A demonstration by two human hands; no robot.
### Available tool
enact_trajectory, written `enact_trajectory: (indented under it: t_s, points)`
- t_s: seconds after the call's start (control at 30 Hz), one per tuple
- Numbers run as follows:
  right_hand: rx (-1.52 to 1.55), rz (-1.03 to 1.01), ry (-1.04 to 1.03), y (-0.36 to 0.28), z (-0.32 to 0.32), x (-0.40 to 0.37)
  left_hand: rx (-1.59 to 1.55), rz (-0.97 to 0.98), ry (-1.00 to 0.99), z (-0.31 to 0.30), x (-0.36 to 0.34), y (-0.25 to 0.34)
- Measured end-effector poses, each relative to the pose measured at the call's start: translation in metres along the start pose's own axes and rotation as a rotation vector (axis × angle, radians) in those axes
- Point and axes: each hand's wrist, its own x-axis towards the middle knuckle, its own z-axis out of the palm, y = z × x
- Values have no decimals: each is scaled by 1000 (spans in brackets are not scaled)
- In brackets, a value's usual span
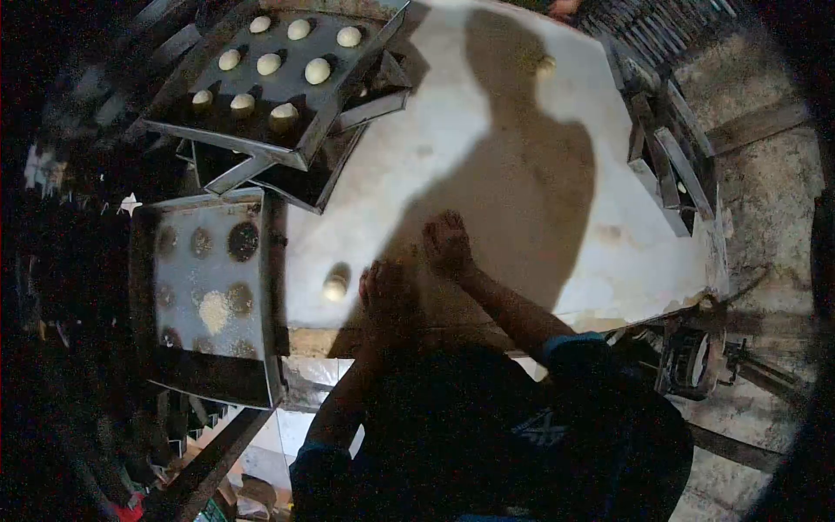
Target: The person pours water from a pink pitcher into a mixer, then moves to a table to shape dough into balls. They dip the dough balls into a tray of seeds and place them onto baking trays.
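My right hand (448, 247) rests on the pale tabletop (348, 230), inside my own shadow. Its fingers are curled, and whatever may be under the palm is hidden. Close by on the left, my left hand (377, 284) is also curled against the table near its front edge; deep shadow hides what it may hold. A round dough ball (334, 288) lies just left of my left hand, apart from it. Another small dough ball (545, 65) sits at the far side of the table.
At upper left, a metal tray (222, 137) with several dough balls is stacked on other trays. Below it, a second baking tray (271, 304) has dark round marks and a heap of pale grains (215, 311). Metal pans (665, 165) stand at the right edge. Another person's hand (564, 8) shows at the top.
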Motion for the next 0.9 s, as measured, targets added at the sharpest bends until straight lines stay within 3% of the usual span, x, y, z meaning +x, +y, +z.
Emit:
enact_trajectory:
  t_s: [0.03, 0.07, 0.1, 0.17, 0.23, 0.27, 0.33, 0.37, 0.4, 0.43, 0.5, 0.53, 0.67, 0.73, 0.77, 0.83, 0.9]
  points:
    - [8, 6, 8, -1, -12, -2, -195, 84, -55, -12, 4, -5]
    - [-15, -117, -327, 7, -37, -7, -388, 162, -114, -24, 7, -10]
    - [-35, -247, -663, 11, -61, -4, -373, 160, -119, -33, 12, -9]
    - [70, 163, -1004, 11, -102, 45, -300, 131, -234, -42, 18, -1]
    - [351, 330, -891, 39, -111, 39, -419, 58, -326, -38, 15, -6]
    - [373, 343, -906, 23, -119, 47, -549, -7, -388, -34, 12, -10]
    - [683, 771, -744, -11, -136, 85, -702, -1, -441, -42, 16, -17]
    - [696, 780, -752, -16, -127, 73, -768, -29, -427, -77, 41, -11]
    - [552, 503, -612, -17, -115, 55, -835, -54, -408, -95, 58, -7]
    - [404, 230, -464, -18, -108, 42, -826, -55, -414, -72, 44, -11]
    - [338, 237, -524, -19, -108, 30, -674, -151, -789, -10, 1, -25]
    - [264, 235, -581, -19, -106, 27, -641, -127, -818, -14, 2, -27]
    - [152, 145, -653, -7, -109, 9, -643, 54, -639, -39, 16, 0]
    - [454, 343, -676, 2, -105, 2, -620, 150, -561, -41, 26, 24]
    - [458, 345, -678, 6, -108, 0, -606, 193, -519, -40, 29, 37]
    - [273, 202, -484, 5, -125, 19, -577, 249, -441, -33, 33, 62]
    - [128, 395, -534, -5, -146, 48, -549, 259, -378, -24, 35, 81]
